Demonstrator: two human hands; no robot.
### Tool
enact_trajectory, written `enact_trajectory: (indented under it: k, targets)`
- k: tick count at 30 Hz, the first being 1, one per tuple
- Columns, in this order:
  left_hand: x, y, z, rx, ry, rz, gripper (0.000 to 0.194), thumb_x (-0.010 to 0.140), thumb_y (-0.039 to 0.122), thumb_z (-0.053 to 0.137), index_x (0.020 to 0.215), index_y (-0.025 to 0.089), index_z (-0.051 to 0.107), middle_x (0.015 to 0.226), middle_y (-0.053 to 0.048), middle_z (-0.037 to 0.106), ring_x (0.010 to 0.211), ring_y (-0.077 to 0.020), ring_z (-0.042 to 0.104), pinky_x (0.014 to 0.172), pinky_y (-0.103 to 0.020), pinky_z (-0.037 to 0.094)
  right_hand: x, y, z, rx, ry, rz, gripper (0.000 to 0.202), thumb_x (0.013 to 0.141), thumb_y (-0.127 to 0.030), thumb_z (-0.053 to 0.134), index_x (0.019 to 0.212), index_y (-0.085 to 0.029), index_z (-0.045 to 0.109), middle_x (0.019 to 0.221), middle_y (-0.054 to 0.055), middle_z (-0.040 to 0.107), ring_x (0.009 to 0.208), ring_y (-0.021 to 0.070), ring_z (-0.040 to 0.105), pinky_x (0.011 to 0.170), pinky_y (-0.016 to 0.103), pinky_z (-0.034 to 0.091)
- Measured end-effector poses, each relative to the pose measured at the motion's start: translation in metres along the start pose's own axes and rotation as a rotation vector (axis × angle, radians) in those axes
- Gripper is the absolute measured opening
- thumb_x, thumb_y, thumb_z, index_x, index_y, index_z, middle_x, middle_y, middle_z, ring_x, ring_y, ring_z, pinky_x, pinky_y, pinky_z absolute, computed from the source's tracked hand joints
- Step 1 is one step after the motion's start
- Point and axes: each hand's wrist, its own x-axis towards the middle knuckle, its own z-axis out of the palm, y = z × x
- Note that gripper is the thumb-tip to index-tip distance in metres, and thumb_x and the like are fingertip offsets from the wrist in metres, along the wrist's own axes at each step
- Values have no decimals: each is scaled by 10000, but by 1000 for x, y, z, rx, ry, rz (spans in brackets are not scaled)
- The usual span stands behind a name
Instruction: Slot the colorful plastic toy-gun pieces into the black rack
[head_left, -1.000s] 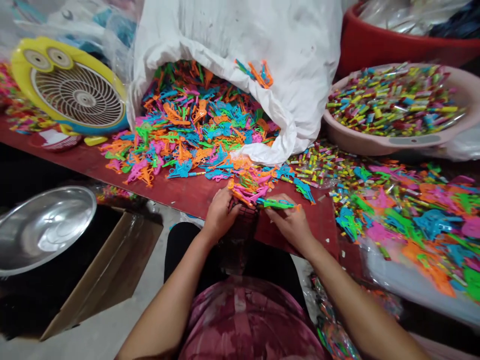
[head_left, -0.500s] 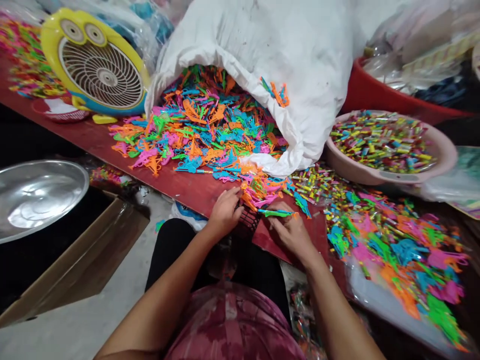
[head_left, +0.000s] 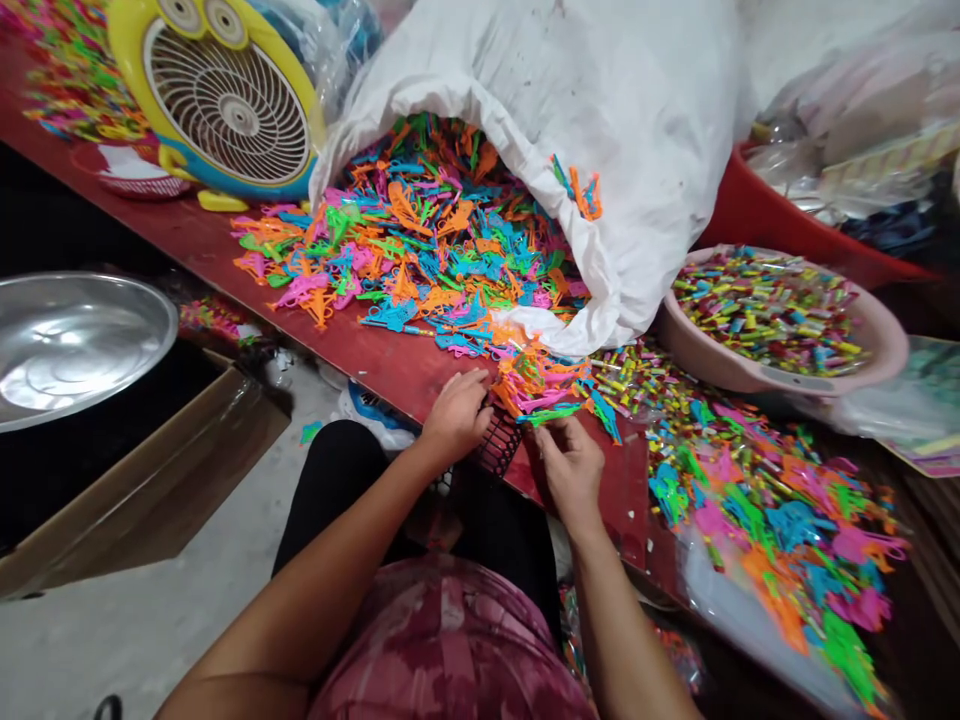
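As your right hand [head_left: 575, 462] pinches a green plastic piece [head_left: 559, 412], your left hand [head_left: 457, 415] curls, its fingers' hold unclear. The piece looks slim.

Even indoor light, wide-lens view — readable at center, soft toward the edges.
Light looks overhead: glare spots in the metal bowl [head_left: 97, 335], white sack [head_left: 600, 110] bright with little texture, faint sheen on the red tabletop [head_left: 360, 355]. Area below the bowl sinks to near black, detail lost. Plastic pieces [head_left: 795, 525] at lower right smeared — outlines run together. Shapes stretch near the borders.
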Motion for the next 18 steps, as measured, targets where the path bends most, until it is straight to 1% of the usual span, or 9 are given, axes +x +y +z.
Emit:
enact_trajectory:
  k: [5,11,14,18]
  targets:
    - [-1,3,-2,22,-3,-19,297,859,192,566,1140,125,635,1454,-169,544,1403,-275,465,1231,-481,296,-2,-2,4,-15,44,-26,141,890,-333,597,898,-201,647,828,24,667,721,168,591,695,289,474]
    - [-2,4,-2,64,-10,-33,300,864,204,565,1152,150,632,1470,-143,538,1415,-255,459,1240,-461,298,-1,-1,-2,-186,44,-118,155,896,-335,594,859,-190,635,794,16,652,700,160,579,657,271,440]
    - [-3,5,-2,63,-11,-40,287,863,203,575,1135,141,641,1463,-149,543,1415,-255,458,1243,-450,296,0,-2,-1,-173,18,-123,162,899,-342,593,836,-195,618,765,7,630,689,155,562,655,268,432]
    - [-3,6,-3,62,-4,-38,283,865,195,577,1132,133,645,1456,-153,549,1410,-255,465,1245,-451,295,0,-4,4,-130,7,-102,157,897,-344,593,855,-194,619,791,10,640,689,148,552,657,264,429]
